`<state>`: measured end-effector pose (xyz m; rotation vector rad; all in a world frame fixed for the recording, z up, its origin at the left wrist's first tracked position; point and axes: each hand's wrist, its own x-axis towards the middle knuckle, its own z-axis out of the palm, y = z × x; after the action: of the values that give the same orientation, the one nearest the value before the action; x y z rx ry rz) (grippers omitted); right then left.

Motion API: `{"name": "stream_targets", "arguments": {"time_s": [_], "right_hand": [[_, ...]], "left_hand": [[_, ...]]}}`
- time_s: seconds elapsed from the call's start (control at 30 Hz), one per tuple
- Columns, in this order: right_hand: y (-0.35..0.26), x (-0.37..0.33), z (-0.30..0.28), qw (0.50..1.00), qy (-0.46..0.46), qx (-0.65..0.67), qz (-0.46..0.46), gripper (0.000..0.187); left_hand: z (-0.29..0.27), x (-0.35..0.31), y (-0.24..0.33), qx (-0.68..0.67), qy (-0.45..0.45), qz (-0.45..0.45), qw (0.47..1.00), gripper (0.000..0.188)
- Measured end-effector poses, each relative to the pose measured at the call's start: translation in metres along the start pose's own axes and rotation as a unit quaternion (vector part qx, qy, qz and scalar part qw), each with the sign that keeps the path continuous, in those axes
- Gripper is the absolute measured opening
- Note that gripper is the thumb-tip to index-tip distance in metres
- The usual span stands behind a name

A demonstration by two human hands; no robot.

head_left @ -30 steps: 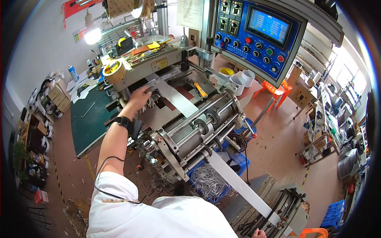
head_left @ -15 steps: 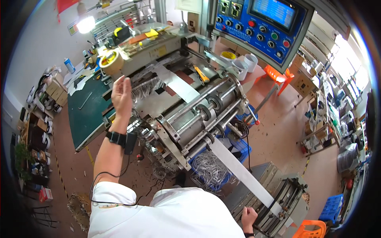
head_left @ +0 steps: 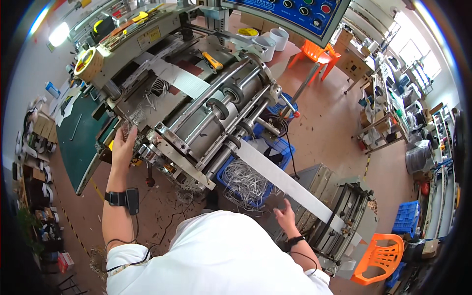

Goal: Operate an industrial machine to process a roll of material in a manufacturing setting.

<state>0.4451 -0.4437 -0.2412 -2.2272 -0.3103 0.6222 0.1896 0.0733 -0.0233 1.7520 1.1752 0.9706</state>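
My left hand (head_left: 123,147) is at the near left corner of the machine bed, its thumb and fingers closed around a tangle of thin grey scrap strips (head_left: 137,116). More of these strips trail back across the bed. My right hand (head_left: 286,217) is held out beside a long white band (head_left: 282,178), fingers apart and holding nothing. This band slopes from the roller press (head_left: 216,118) down to a low feeding unit (head_left: 346,209). On the bed, its other stretch (head_left: 184,81) lies flat behind the rollers.
A blue crate (head_left: 250,189) heaped with cut strips stands under the press. A yellow utility knife (head_left: 212,60) rests on the bed. The control panel (head_left: 295,12) overhangs the far side. An orange chair (head_left: 381,258) stands at lower right. Left is a green table (head_left: 78,142).
My left hand has come down and closed on scrap strips, drawing some toward the bed's near corner. My right hand has risen off the low unit and opened. The view has shifted.
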Motion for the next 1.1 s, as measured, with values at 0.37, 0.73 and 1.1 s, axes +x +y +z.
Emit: {"name": "stream_targets", "arguments": {"time_s": [0.37, 0.73, 1.1], "right_hand": [[0.026, 0.056, 0.068, 0.943, 0.024, 0.327, 0.052, 0.03], [0.044, 0.04, 0.111, 0.949, -0.287, -0.111, 0.076, 0.024], [0.066, 0.063, 0.06, 0.977, -0.045, -0.201, 0.056, 0.03]], "left_hand": [[-0.025, -0.042, -0.015, -0.021, -0.082, -0.063, 0.994, 0.039], [-0.1, -0.066, -0.021, 0.148, -0.17, -0.124, 0.966, 0.029], [-0.094, -0.059, 0.07, 0.096, -0.199, -0.073, 0.972, 0.02]]}}
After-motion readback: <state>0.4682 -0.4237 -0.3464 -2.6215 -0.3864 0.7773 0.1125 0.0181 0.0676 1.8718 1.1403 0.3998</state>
